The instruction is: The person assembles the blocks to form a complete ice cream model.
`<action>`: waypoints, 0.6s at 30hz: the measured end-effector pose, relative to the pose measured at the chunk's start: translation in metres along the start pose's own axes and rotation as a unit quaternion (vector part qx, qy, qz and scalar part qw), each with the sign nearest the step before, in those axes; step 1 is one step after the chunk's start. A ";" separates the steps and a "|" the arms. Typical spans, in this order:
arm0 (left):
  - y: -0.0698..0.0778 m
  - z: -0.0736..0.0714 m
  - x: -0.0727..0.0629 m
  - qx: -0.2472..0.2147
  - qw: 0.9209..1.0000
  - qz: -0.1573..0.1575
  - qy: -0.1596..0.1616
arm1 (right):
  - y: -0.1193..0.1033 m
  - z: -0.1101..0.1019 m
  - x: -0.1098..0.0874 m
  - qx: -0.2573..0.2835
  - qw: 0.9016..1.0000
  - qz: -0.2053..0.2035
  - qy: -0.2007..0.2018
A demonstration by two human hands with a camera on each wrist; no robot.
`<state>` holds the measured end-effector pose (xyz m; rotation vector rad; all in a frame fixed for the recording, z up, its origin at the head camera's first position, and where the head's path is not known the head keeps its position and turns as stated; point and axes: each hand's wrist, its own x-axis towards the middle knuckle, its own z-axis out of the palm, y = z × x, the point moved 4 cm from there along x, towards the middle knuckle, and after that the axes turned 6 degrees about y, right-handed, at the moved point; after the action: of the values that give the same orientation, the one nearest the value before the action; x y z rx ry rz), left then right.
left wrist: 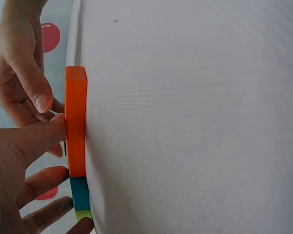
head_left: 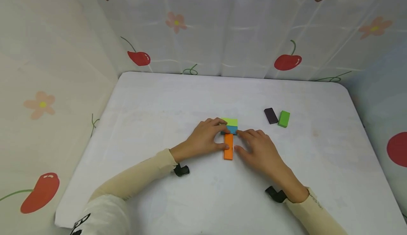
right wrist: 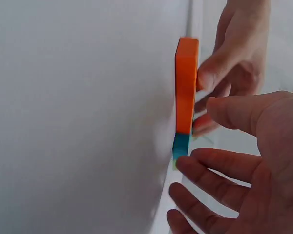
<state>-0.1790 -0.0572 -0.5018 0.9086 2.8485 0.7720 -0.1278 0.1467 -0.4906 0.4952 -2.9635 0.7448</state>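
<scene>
An orange block (head_left: 228, 150) lies flat on the table with one end against a blue block (head_left: 231, 129), and a lime-green block (head_left: 230, 121) sits beyond the blue one. My left hand (head_left: 206, 136) reaches in from the left, its thumb touching the orange block and its fingertips at the blue and lime blocks. From the right comes my right hand (head_left: 260, 150), a fingertip right at the blue block's end. Its thumb (right wrist: 232, 111) is held beside the orange block, with the other fingers spread loosely.
A dark block (head_left: 271, 116) and a green block (head_left: 284, 119) lie side by side on the white table (head_left: 165, 104), right of the hands. Black wrist mounts (head_left: 182, 170) show near both wrists. A patterned curtain (head_left: 219, 33) hangs behind the table's far edge.
</scene>
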 end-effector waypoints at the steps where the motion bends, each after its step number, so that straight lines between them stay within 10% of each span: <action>1: 0.000 0.000 0.000 0.001 1.000 -0.001 -0.002 | 0.003 -0.003 0.001 0.008 1.000 0.006 0.003; 18: -0.001 0.003 -0.003 0.000 1.000 -0.001 -0.002 | 0.073 -0.063 0.015 0.008 0.987 0.093 0.134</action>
<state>-0.1769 -0.0581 -0.5049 0.9073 2.8459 0.7704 -0.1674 0.2325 -0.4658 0.1060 -2.7759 0.7807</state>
